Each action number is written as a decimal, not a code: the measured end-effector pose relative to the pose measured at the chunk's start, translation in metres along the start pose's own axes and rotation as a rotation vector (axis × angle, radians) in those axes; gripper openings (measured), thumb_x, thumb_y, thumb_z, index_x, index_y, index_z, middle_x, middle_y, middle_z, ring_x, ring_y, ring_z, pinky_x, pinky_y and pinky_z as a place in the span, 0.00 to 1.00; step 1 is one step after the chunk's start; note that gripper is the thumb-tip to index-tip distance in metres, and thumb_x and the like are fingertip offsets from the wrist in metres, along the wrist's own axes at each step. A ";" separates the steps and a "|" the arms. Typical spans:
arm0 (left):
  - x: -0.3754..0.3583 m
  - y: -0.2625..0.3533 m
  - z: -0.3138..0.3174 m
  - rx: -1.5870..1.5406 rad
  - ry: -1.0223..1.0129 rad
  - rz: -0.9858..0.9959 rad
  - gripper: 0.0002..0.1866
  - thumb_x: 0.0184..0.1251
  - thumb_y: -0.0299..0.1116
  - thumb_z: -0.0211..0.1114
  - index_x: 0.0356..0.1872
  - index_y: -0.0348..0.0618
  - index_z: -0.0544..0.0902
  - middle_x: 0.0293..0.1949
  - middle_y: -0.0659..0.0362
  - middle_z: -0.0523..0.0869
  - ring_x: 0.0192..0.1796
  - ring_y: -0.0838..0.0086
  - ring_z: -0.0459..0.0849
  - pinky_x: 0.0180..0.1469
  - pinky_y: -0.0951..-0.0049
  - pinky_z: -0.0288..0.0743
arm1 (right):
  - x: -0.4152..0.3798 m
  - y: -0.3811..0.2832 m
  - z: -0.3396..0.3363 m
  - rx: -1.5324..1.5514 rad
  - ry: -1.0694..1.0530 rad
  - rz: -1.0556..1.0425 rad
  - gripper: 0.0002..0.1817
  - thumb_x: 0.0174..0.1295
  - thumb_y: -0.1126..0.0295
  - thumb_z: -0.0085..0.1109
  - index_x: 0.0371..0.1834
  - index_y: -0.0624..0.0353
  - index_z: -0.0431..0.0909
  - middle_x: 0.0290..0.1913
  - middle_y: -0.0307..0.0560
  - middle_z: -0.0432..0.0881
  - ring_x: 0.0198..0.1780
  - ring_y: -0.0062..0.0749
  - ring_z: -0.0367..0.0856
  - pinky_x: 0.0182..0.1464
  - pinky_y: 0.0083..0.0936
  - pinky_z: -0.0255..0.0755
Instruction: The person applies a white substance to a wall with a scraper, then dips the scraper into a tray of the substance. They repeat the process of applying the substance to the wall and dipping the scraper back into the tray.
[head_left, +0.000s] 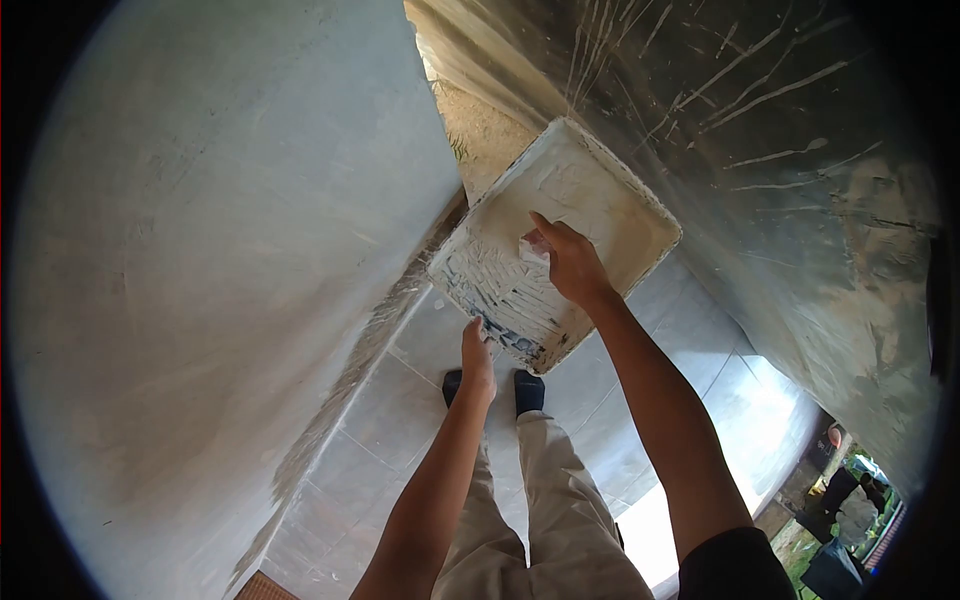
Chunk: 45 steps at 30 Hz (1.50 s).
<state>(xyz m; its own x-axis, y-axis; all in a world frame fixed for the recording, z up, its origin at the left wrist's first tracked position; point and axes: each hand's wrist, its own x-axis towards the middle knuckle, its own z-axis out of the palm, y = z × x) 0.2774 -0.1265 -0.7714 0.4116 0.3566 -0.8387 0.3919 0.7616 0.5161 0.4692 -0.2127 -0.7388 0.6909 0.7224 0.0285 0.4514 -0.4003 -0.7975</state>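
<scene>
A paint tray point(625, 225), caked with whitish paint, is held out in front of me at a slant. Its ribbed slope lies toward my left hand, and a smoother coat of paint covers the far part. My left hand point(478, 358) grips the tray's near left edge, thumb on top and the other fingers hidden below. Over the middle of the tray, my right hand point(575, 262) is closed around a small white, paint-smeared piece point(535, 247). Most of that piece is covered by the fingers, so its kind cannot be made out.
A broad grey wall point(230, 250) rises on the left, with a paint-streaked strip along its foot. Plastic sheeting point(800, 170) with white splashes hangs at the right. My feet stand on a tiled floor point(390, 420). Several objects lie outdoors at the lower right.
</scene>
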 end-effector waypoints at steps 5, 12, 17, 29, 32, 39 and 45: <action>-0.010 -0.001 0.002 0.006 -0.012 -0.019 0.40 0.69 0.58 0.49 0.76 0.47 0.52 0.76 0.49 0.53 0.76 0.55 0.54 0.74 0.57 0.43 | 0.002 0.006 0.002 -0.108 -0.006 0.006 0.32 0.54 0.92 0.47 0.65 0.60 0.70 0.46 0.54 0.82 0.50 0.48 0.82 0.53 0.35 0.76; -0.003 -0.020 0.002 -0.015 -0.008 -0.007 0.39 0.69 0.57 0.51 0.74 0.48 0.54 0.76 0.51 0.56 0.74 0.54 0.58 0.72 0.57 0.48 | -0.004 0.015 0.005 -0.137 0.084 -0.001 0.30 0.52 0.88 0.50 0.63 0.62 0.71 0.42 0.54 0.81 0.46 0.52 0.81 0.49 0.39 0.76; -0.006 -0.030 0.002 -0.030 0.026 -0.013 0.39 0.69 0.57 0.51 0.75 0.48 0.54 0.75 0.51 0.57 0.73 0.53 0.60 0.71 0.58 0.50 | -0.027 0.013 0.016 -0.149 0.071 0.077 0.32 0.53 0.90 0.52 0.64 0.60 0.70 0.43 0.57 0.81 0.45 0.52 0.81 0.48 0.37 0.76; -0.006 -0.037 -0.007 0.043 0.011 0.073 0.38 0.69 0.57 0.50 0.74 0.48 0.57 0.72 0.53 0.63 0.69 0.59 0.66 0.69 0.57 0.54 | -0.063 0.003 -0.009 -0.182 0.269 0.174 0.31 0.54 0.90 0.51 0.64 0.60 0.70 0.43 0.52 0.83 0.44 0.49 0.82 0.47 0.37 0.76; -0.005 -0.038 -0.009 0.092 0.008 0.098 0.37 0.70 0.56 0.50 0.74 0.48 0.57 0.69 0.54 0.66 0.68 0.61 0.68 0.68 0.57 0.55 | -0.068 0.010 -0.001 -0.172 0.289 0.177 0.31 0.54 0.90 0.51 0.64 0.59 0.70 0.43 0.53 0.83 0.44 0.49 0.82 0.47 0.39 0.77; -0.002 -0.041 -0.007 0.060 -0.003 0.104 0.38 0.71 0.55 0.52 0.74 0.45 0.56 0.69 0.54 0.66 0.68 0.60 0.67 0.68 0.58 0.57 | -0.069 0.005 0.009 -0.236 0.379 0.224 0.31 0.53 0.90 0.48 0.64 0.59 0.69 0.44 0.52 0.82 0.43 0.51 0.83 0.44 0.43 0.77; -0.002 -0.039 -0.008 0.064 -0.016 0.093 0.40 0.70 0.56 0.52 0.75 0.42 0.55 0.71 0.53 0.64 0.71 0.59 0.64 0.70 0.57 0.55 | -0.068 0.001 0.032 -0.268 0.460 0.358 0.30 0.53 0.88 0.49 0.63 0.60 0.71 0.43 0.57 0.82 0.43 0.55 0.82 0.45 0.45 0.75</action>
<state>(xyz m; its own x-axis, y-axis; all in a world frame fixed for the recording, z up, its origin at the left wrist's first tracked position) 0.2549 -0.1521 -0.7914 0.4616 0.4145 -0.7843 0.4031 0.6895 0.6017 0.4044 -0.2446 -0.7605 0.9698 0.2260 0.0917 0.2324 -0.7419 -0.6289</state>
